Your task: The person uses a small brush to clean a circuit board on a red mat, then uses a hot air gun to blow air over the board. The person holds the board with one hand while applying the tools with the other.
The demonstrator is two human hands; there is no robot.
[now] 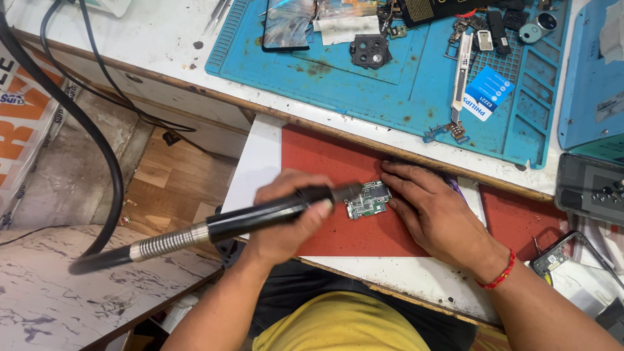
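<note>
My left hand (pixel 286 218) grips a black hot-air wand (pixel 260 218) with a metal spring collar and a thick black hose. Its nozzle points right at a small green circuit board (pixel 368 199). The board lies on a red mat (pixel 325 159) on a white pull-out shelf. My right hand (pixel 432 211) rests flat on the mat, fingertips touching the right and upper edges of the board. A red thread bracelet circles that wrist.
A blue work mat (pixel 416 84) on the bench above holds a phone screen (pixel 287 25), a camera frame (pixel 370 52), a flex cable, a blue card and several small parts. A grey device (pixel 588 188) sits at right. Black cables (pixel 78 117) hang at left.
</note>
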